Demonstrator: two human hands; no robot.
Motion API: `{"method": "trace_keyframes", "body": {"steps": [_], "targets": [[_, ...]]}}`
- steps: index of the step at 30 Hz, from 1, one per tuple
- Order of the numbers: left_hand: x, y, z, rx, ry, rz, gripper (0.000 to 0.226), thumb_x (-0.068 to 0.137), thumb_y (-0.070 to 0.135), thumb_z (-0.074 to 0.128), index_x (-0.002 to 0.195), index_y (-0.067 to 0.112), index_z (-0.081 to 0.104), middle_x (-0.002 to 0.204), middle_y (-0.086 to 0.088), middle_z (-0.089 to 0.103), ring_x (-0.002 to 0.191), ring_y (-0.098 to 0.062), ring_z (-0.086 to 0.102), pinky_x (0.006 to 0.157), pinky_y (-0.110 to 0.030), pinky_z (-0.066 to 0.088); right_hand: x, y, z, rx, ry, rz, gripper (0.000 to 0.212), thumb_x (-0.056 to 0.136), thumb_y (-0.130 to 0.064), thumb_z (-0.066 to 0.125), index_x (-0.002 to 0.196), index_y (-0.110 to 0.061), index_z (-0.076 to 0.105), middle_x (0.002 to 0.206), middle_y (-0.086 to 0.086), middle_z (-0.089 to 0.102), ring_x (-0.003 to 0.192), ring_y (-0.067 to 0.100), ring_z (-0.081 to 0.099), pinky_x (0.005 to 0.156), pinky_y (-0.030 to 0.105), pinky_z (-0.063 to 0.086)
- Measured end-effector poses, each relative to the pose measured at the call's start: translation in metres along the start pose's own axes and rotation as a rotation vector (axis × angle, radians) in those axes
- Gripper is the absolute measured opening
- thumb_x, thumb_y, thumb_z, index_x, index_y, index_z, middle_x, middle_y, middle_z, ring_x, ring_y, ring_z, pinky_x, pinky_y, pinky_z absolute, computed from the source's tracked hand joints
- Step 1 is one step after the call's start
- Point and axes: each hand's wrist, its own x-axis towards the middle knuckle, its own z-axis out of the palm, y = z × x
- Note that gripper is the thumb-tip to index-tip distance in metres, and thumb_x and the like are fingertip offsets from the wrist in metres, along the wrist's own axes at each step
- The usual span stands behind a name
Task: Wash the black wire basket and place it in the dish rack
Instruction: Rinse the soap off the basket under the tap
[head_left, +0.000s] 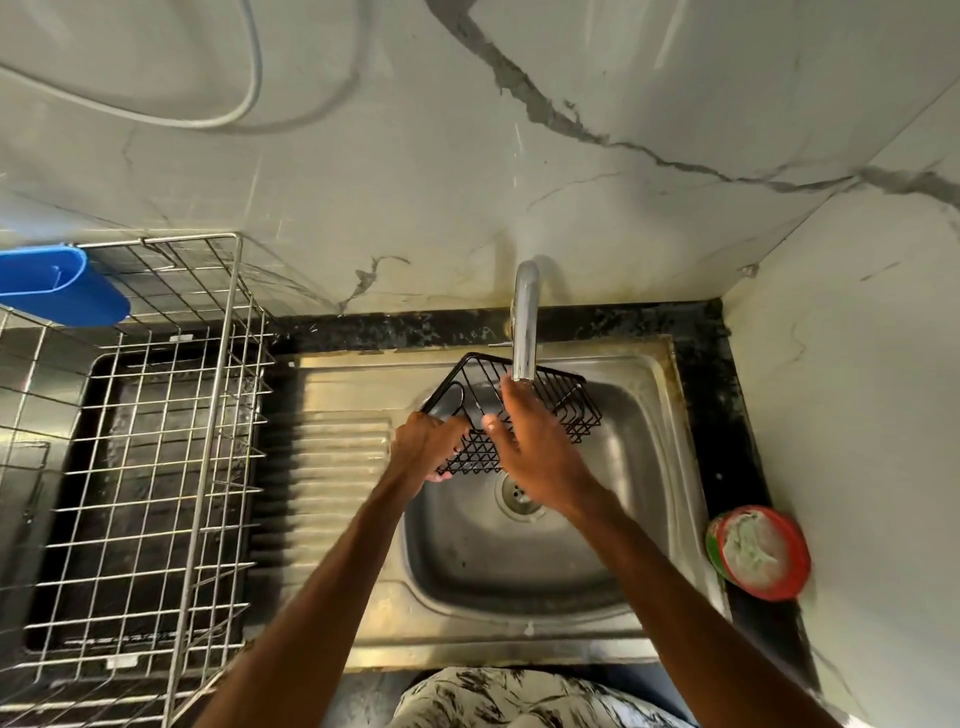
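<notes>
The black wire basket (569, 402) hangs tilted over the shiny steel sink (519, 566), under the curved metal tap (525, 322). The left hand (428, 436) curls its fingers round the left edge; the right hand (530, 452) lies on the wires, fingers straight. The silver wire dish rack (208, 457) stands left

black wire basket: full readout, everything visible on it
The black wire basket is a small rectangular rack of thin dark-coated wire, with parallel bars on one face, a diamond lattice on the near part and a thicker rim frame. It is held tilted over the sink, right under the tap spout. The left hand grips its left edge. The right hand lies across its middle, fingers extended, touching the wires. I cannot tell whether water is running.
</notes>
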Motion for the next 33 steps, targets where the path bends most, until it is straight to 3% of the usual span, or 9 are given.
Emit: {"method": "trace_keyframes", "body": {"steps": [2, 5, 7, 10, 13, 20, 25, 30, 33], "targets": [[0.002, 0.001, 0.001, 0.039, 0.014, 0.006, 0.022, 0.089, 0.025, 0.069, 0.076, 0.009, 0.063, 0.082, -0.014, 0.069, 0.07, -0.024, 0.068, 0.048, -0.03, 0.059, -0.004, -0.006, 0.014, -0.113, -0.023, -0.076, 0.074, 0.107, -0.05, 0.025, 0.161, -0.013, -0.009, 0.169, 0.007, -0.013, 0.155, 0.022, -0.013, 0.124, 0.034, -0.006], [0.004, -0.003, -0.002, 0.118, 0.021, 0.058, 0.027, 0.094, 0.028, 0.068, 0.073, 0.012, 0.062, 0.088, -0.016, 0.071, 0.063, -0.019, 0.066, 0.046, -0.022, 0.056, 0.002, -0.013, 0.017, -0.244, 0.013, -0.154, 0.075, 0.107, -0.051, 0.021, 0.159, -0.009, -0.013, 0.167, 0.007, -0.022, 0.152, 0.016, -0.023, 0.123, 0.03, -0.013], [0.002, -0.004, -0.005, 0.148, 0.014, 0.08, 0.03, 0.098, 0.031, 0.068, 0.077, 0.011, 0.059, 0.083, -0.013, 0.068, 0.059, -0.015, 0.06, 0.041, -0.012, 0.048, 0.011, -0.012, 0.012, -0.207, -0.034, -0.14, 0.075, 0.106, -0.053, 0.021, 0.16, -0.012, -0.012, 0.167, 0.004, -0.019, 0.152, 0.012, -0.021, 0.124, 0.032, -0.008], [-0.001, -0.004, -0.008, 0.057, 0.006, 0.053, 0.035, 0.092, 0.036, 0.066, 0.093, 0.0, 0.066, 0.081, -0.015, 0.068, 0.076, -0.033, 0.072, 0.073, -0.04, 0.066, 0.019, 0.0, 0.009, -0.117, -0.026, -0.165, 0.073, 0.104, -0.06, 0.018, 0.162, -0.022, -0.007, 0.17, -0.004, -0.01, 0.156, 0.013, -0.005, 0.127, 0.041, 0.005], [-0.004, -0.005, -0.009, 0.043, 0.005, 0.054, 0.031, 0.084, 0.033, 0.068, 0.091, 0.003, 0.068, 0.092, -0.019, 0.074, 0.083, -0.037, 0.074, 0.077, -0.049, 0.065, 0.016, 0.021, 0.005, -0.056, 0.042, -0.137, 0.067, 0.105, -0.059, 0.02, 0.163, -0.028, 0.005, 0.169, -0.002, 0.015, 0.154, 0.013, 0.013, 0.126, 0.048, 0.013], [-0.016, -0.004, -0.005, 0.23, 0.051, 0.138, 0.043, 0.077, 0.051, 0.058, 0.08, 0.01, 0.069, 0.086, -0.01, 0.074, 0.08, -0.03, 0.073, 0.08, -0.044, 0.064, 0.009, 0.029, 0.004, 0.024, -0.075, 0.161, 0.08, 0.1, -0.067, 0.011, 0.16, -0.02, -0.014, 0.168, 0.001, -0.019, 0.154, 0.018, -0.017, 0.127, 0.047, -0.004], [-0.016, -0.005, -0.003, 0.492, 0.098, 0.295, 0.045, 0.1, 0.046, 0.059, 0.09, 0.004, 0.074, 0.106, -0.023, 0.074, 0.105, -0.043, 0.067, 0.088, -0.045, 0.054, -0.009, -0.016, 0.025, -0.1, -0.023, -0.188, 0.077, 0.103, -0.062, 0.015, 0.16, -0.018, -0.013, 0.166, -0.004, -0.027, 0.151, 0.014, -0.029, 0.124, 0.04, -0.011], [-0.021, 0.0, 0.0, 0.47, 0.112, 0.258, 0.039, 0.1, 0.041, 0.056, 0.094, 0.008, 0.075, 0.11, -0.019, 0.073, 0.108, -0.042, 0.066, 0.094, -0.046, 0.055, 0.0, -0.002, 0.023, -0.125, 0.077, -0.24, 0.077, 0.104, -0.058, 0.017, 0.161, -0.013, -0.01, 0.169, 0.002, -0.018, 0.155, 0.013, -0.016, 0.127, 0.039, -0.003], [-0.023, 0.001, -0.009, 0.23, 0.083, 0.168, 0.037, 0.092, 0.043, 0.062, 0.1, 0.007, 0.069, 0.097, -0.016, 0.07, 0.095, -0.04, 0.07, 0.089, -0.049, 0.06, 0.006, 0.016, 0.019, 0.022, 0.036, -0.048, 0.075, 0.104, -0.061, 0.022, 0.162, -0.024, -0.006, 0.171, 0.003, -0.003, 0.156, 0.015, -0.003, 0.127, 0.043, 0.003]]}}
